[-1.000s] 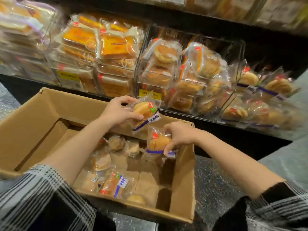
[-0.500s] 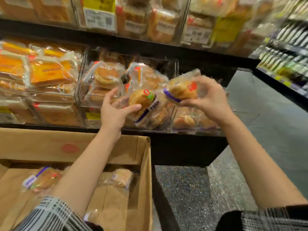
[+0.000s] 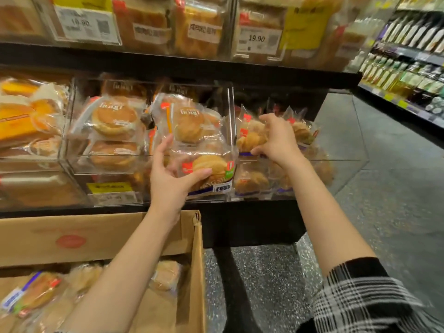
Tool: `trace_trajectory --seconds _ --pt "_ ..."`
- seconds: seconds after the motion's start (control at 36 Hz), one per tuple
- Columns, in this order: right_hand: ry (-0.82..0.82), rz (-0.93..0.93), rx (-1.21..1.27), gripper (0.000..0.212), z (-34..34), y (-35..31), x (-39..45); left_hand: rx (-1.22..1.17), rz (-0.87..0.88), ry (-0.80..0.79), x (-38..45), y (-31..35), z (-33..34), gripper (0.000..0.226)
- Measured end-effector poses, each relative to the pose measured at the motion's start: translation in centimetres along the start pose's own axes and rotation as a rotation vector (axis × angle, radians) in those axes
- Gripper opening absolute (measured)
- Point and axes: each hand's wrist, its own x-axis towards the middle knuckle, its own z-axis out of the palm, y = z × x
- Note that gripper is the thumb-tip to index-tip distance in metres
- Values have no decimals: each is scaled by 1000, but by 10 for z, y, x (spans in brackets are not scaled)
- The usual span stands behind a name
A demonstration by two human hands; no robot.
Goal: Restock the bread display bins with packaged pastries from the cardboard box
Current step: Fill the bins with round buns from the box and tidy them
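While both hands work: I'm mid-restock.
Left hand point(image 3: 171, 181): grips a packaged pastry point(image 3: 209, 169) before the bins.
Right hand point(image 3: 276, 140): presses a pack point(image 3: 249, 138) into the right bin point(image 3: 346, 164).
Left to do: cardboard box point(image 3: 101, 236) holds more pastries.

R grip point(image 3: 276, 143) is in the rightmost bin point(image 3: 336, 162), on the pastries there; L grip point(image 3: 173, 181) w/ pack point(image 3: 211, 169) just left of it, before bin front. Cardboard box point(image 3: 96, 239) below L grip, more packs point(image 3: 36, 292) inside.

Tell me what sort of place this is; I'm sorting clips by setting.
Most likely a supermarket bakery aisle: clear bins of wrapped pastries, price tags on the shelf above, and bottles shelved across the aisle.
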Motion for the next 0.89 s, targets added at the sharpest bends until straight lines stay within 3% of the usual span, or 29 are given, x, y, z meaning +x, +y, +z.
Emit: trace_trajectory --seconds 0.08,0.17,0.25,0.39,0.67,0.72,0.78,0.83,0.89 --pt "78 -20 37 69 7 0 9 58 0 7 1 -9 -2 95" --pt "106 -22 -87 50 12 -1 10 110 9 18 3 -12 -4 93" --pt "63 17 -172 50 12 -3 11 120 30 15 6 -12 -6 92" --pt "-89 35 -66 55 13 -4 11 117 101 9 3 -10 -4 94" --pt "3 -33 -289 65 4 -3 -2 155 177 -34 -7 12 4 117" --pt "87 -124 -251 57 -5 -7 -5 163 170 -49 -8 14 6 117" --pt "134 -203 -51 38 -22 -17 -10 137 164 -61 -9 16 8 117" --pt "-1 -238 223 31 -44 -33 -20 122 175 -69 -12 19 12 114" --pt "-319 -240 335 45 -63 -46 -31 123 197 -74 -15 25 20 105"
